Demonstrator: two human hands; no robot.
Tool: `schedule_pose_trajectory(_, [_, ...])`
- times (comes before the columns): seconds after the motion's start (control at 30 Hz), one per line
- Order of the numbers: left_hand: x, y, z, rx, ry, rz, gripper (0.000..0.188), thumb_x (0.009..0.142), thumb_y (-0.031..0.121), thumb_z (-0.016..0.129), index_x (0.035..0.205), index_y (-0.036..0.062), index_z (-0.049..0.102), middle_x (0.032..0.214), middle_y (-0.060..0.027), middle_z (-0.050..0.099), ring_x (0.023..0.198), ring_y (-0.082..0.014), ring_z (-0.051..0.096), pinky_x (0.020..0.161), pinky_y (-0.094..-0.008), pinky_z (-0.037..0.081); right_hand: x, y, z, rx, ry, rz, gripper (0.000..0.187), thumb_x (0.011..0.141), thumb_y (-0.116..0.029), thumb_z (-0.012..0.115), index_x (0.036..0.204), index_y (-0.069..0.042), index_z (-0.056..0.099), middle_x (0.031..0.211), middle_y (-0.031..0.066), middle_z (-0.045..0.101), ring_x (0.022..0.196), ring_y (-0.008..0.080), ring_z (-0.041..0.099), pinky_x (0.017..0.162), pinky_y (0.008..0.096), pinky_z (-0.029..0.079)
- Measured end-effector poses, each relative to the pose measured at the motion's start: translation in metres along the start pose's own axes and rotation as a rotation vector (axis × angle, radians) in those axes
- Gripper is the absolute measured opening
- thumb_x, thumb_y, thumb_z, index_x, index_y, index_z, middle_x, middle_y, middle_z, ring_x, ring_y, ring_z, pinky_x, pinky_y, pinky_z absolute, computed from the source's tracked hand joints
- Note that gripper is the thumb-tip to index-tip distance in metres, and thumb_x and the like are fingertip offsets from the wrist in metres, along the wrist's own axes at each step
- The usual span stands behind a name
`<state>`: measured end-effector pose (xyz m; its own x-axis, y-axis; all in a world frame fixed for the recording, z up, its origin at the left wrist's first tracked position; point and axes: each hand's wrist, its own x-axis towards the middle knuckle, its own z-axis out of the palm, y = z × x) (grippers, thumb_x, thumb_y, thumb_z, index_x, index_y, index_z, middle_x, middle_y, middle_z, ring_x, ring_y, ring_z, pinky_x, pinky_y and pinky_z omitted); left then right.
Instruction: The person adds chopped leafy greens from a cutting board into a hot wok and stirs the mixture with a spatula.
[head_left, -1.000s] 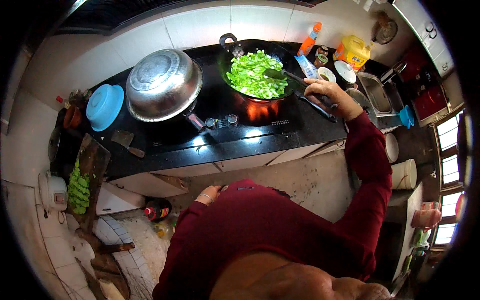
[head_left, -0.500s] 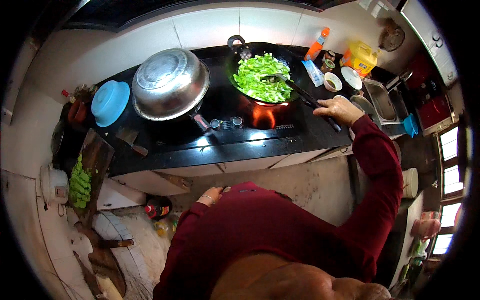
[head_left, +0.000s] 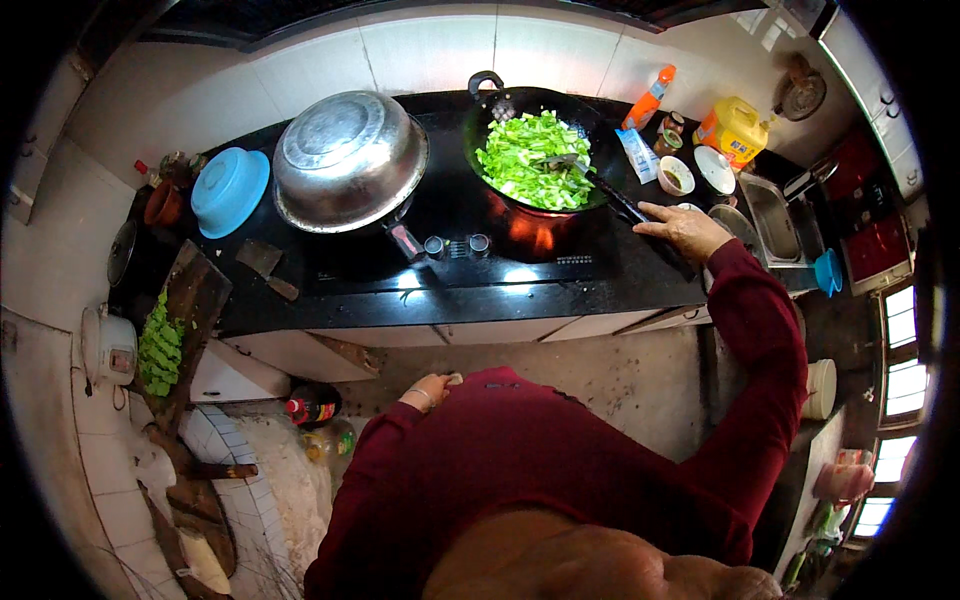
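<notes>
My right hand (head_left: 688, 232) is on the black handle of a spatula (head_left: 622, 204), its fingers partly loosened around it. The spatula's metal blade lies in chopped green vegetables (head_left: 535, 160), which fill the middle of a black wok (head_left: 478, 118) on the stove. A reddish glow shows on the front of the wok. Low beside the front of my dark red top is my left hand (head_left: 432, 390), fingers curled. A small pale bit shows at its fingertips, too small to name.
An upturned metal basin (head_left: 350, 160) covers the left burner. A light-blue basin (head_left: 230, 193), a cleaver (head_left: 262, 262) and a cutting board (head_left: 200, 290) with greens (head_left: 160, 350) are at left. Bowls (head_left: 676, 176), an orange bottle (head_left: 648, 98), a yellow jug (head_left: 733, 132) and a sink (head_left: 775, 220) stand right.
The view has shifted slightly, so the counter sits a little farther right. The spatula blade has moved slightly within the vegetables. My right fingers look straighter, and the bright flame under the wok has dimmed.
</notes>
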<state>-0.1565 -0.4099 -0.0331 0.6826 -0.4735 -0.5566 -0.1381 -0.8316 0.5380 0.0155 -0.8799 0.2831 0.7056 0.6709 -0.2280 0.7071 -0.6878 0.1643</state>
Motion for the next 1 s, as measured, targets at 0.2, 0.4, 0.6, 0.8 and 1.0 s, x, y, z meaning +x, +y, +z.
schedule_pose_trajectory(0.2, [-0.007,0.007,0.012,0.019,-0.016,-0.016,0.039,0.080,0.018,0.056,0.117,0.0075,0.050,0.096,-0.0218,0.060,0.091,-0.0382,0.057,0.078,-0.0438,0.046,0.019,-0.014,-0.019,0.014,0.025,-0.148,0.031,0.071,-0.002,0.057,0.099,-0.013,0.049,0.138,0.0066,0.032,0.104,0.0286,0.052,0.082,0.0387,0.046])
schedule_pose_trajectory(0.4, [-0.015,-0.003,0.039,-0.049,-0.127,-0.156,0.037,0.082,0.020,0.055,0.116,0.0062,0.050,0.106,-0.0207,0.057,0.098,-0.0362,0.055,0.081,-0.0436,0.045,0.058,-0.022,-0.019,0.264,0.339,-0.183,0.010,0.075,-0.003,0.058,0.082,-0.005,0.051,0.115,0.0109,0.053,0.095,0.0278,0.055,0.083,0.0354,0.045])
schedule_pose_trajectory(0.6, [-0.018,-0.027,0.049,-0.065,-0.082,-0.150,0.039,0.081,0.017,0.056,0.119,0.0086,0.050,0.107,-0.0176,0.057,0.099,-0.0343,0.054,0.082,-0.0425,0.045,0.087,0.018,-0.047,0.164,0.793,-0.011,0.015,0.075,-0.005,0.059,0.090,-0.008,0.061,0.087,0.0079,0.062,0.072,0.0230,0.062,0.061,0.0313,0.049])
schedule_pose_trajectory(0.8, [-0.006,-0.038,0.015,-0.133,-0.048,-0.095,0.038,0.083,0.017,0.055,0.119,0.0094,0.050,0.105,-0.0178,0.059,0.098,-0.0347,0.055,0.082,-0.0425,0.045,0.092,0.049,-0.119,0.627,0.679,0.608,0.044,0.083,-0.043,0.057,0.082,0.001,0.061,0.061,0.0077,0.058,0.049,0.0166,0.062,0.042,0.0287,0.048])
schedule_pose_trajectory(1.0, [-0.001,-0.068,-0.002,-0.089,-0.059,-0.065,0.037,0.084,0.019,0.055,0.119,0.0099,0.050,0.105,-0.0193,0.058,0.099,-0.0357,0.054,0.084,-0.0421,0.045,0.122,0.041,-0.122,1.249,0.378,0.917,0.053,0.077,-0.055,0.058,0.089,-0.003,0.055,0.075,0.0135,0.060,0.046,0.0199,0.059,0.039,0.0259,0.049])
